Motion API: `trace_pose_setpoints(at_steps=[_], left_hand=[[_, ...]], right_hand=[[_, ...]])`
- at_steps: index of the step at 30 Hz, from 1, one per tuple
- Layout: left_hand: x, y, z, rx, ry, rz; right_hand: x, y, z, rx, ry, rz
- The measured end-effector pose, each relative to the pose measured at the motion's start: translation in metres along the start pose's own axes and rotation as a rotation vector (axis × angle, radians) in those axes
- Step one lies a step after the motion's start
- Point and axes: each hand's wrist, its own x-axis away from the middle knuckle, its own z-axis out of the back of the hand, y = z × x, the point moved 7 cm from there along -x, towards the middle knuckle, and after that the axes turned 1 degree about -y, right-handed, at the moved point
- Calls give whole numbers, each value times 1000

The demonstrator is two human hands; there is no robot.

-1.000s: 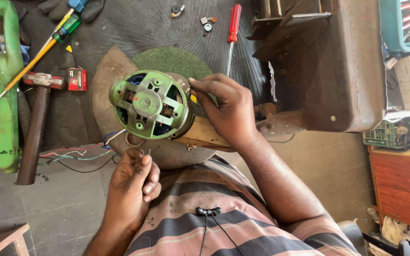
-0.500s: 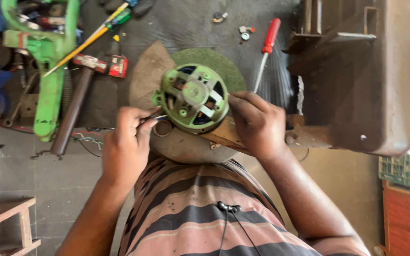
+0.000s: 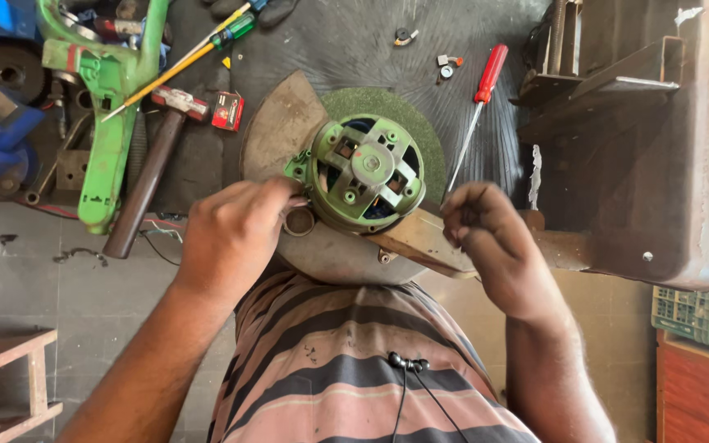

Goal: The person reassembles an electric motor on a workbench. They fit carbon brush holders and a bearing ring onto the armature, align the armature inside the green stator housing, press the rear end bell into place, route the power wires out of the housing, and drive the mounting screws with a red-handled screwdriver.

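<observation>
Above the striped shirt, left hand (image 3: 235, 238) fingers gripping the ribbed green motor housing (image 3: 364, 172) beside a metal ring (image 3: 298, 221); right hand (image 3: 490, 242) clenching near a wooden block (image 3: 420, 239), red-handled screwdriver (image 3: 478, 102) lying beyond.

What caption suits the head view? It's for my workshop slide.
Left hand grips a green motor housing; right hand hovers beside it.

I note a red-handled screwdriver (image 3: 479, 105) on the dark mat (image 3: 354, 41), a hammer (image 3: 151, 176) beside a small red box (image 3: 227, 111), a green metal frame (image 3: 108, 107) at left, a wooden stool (image 3: 10, 373) bottom-left, and a green crate (image 3: 687, 316) at right.
</observation>
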Motion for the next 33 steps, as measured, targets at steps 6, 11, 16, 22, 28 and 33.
trace_pose_setpoints(at_steps=[6,11,16,22,28,33], left_hand=[[-13,-4,5,4,123,-199],[-3,-3,3,51,199,-255],[-4,-22,-2,133,166,-223],[1,-54,-8,196,-38,-121],[17,-143,-11,1665,-15,842],[11,-174,-5,2135,-26,982]], right_hand=[[18,-5,-19,165,-115,29],[35,0,-32,110,-39,78],[47,25,-35,-80,407,-30],[48,35,-56,-79,763,-125],[34,44,-93,-228,866,-144],[26,31,-127,196,1023,134]])
